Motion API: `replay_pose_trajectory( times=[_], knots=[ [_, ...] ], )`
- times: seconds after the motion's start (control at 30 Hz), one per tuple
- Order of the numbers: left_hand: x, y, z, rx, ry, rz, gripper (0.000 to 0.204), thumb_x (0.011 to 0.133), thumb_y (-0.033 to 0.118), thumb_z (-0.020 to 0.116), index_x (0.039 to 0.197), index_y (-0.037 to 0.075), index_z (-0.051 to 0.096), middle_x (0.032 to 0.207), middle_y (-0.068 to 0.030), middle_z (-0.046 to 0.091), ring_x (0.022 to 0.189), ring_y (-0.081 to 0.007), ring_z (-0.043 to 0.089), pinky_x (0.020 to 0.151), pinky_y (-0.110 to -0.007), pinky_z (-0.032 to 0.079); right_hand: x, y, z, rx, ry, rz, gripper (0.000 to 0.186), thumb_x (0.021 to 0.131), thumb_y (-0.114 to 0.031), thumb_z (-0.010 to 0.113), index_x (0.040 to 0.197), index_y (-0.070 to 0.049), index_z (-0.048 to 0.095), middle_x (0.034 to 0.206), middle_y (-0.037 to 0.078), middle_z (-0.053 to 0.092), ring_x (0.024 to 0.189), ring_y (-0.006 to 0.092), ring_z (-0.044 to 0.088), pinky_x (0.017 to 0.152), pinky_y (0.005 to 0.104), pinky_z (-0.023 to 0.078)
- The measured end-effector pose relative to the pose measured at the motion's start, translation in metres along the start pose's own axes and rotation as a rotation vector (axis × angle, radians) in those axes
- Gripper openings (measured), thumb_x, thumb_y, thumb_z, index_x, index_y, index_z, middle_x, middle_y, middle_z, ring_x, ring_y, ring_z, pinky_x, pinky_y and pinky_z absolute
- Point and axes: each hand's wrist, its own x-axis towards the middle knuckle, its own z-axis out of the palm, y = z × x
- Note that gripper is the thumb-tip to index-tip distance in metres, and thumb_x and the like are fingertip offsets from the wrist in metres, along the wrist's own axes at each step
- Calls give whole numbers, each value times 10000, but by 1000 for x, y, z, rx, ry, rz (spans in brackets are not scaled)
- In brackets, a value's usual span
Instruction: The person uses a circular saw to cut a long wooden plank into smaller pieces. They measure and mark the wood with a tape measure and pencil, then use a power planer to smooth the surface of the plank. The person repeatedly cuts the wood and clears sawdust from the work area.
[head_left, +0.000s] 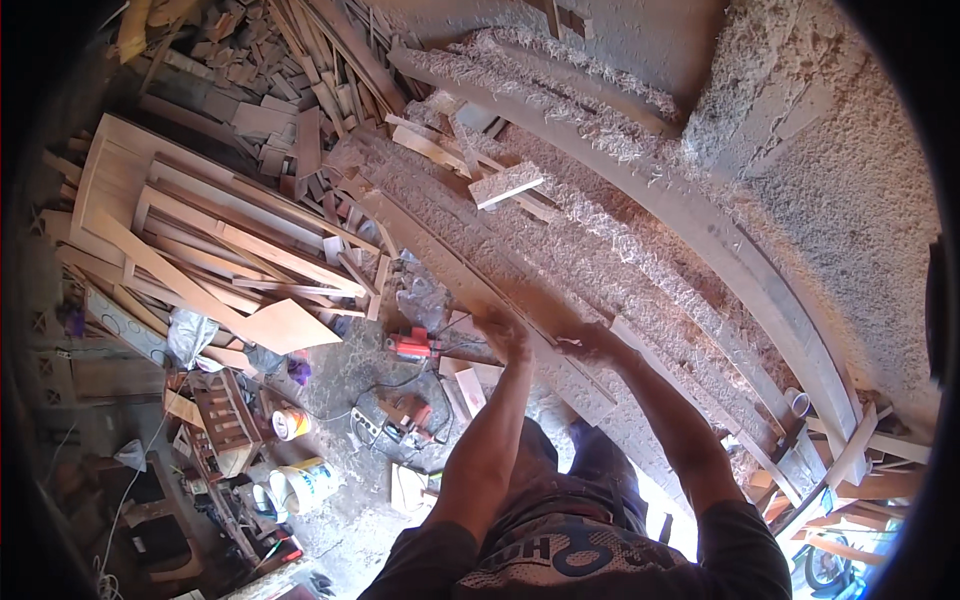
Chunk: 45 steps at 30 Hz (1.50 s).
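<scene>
A long wooden board slants from the upper left down toward my waist, with a narrow lengthwise edge or groove along it. My left hand is closed over the board's left side, its fingers in shadow. Across from it, my right hand grips the board's right side, with the thumb toward the middle. Dark shadow hides part of both hands' fingertips. The board's near end reaches past my hands, in front of my trousers.
Shaving-covered planks and a short wood block lie beyond the board. A stack of wooden frames is at left, offcuts behind it. On the floor are a red power tool, cables and a white bucket.
</scene>
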Motion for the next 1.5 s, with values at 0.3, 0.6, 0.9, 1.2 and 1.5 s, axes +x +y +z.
replay_pose_trajectory(
  times=[0.3,0.6,0.9,1.2,1.5],
  knots=[
    [1,1,-4,13,43,85,592,1022,446,472,1396,14,314,1224,-338,588,1095,-496,607,902,-543,508,1,-17,17,-124,44,60,340,994,-391,548,1110,-106,694,970,198,698,916,386,674,811,497,525],
    [4,11,9,118,-20,-106,649,1011,470,500,1441,19,320,1358,-278,530,1169,-420,595,974,-513,526,-8,-11,-3,-93,104,117,464,980,-514,573,1197,-128,711,1085,174,719,983,361,689,860,449,541],
    [21,18,-5,-120,-440,-256,628,1008,517,444,1494,133,338,1480,-153,443,1321,-339,462,1087,-520,372,-188,-7,15,521,1031,336,479,1005,-429,587,1192,3,676,1041,200,739,955,256,721,819,360,550],
    [38,-2,-70,-119,-719,-375,640,991,588,400,1527,239,373,1598,-39,343,1459,-256,339,1183,-524,239,-279,-29,117,675,1245,445,402,1012,-345,563,1186,7,652,909,132,720,887,255,707,807,352,549],
    [-2,-162,-208,-28,-597,-431,647,977,625,458,1291,75,591,1168,-105,662,1023,-217,638,810,-373,523,-260,-69,176,425,921,127,298,1001,-203,559,1137,38,668,888,145,713,789,193,706,705,325,565]
  ],
)
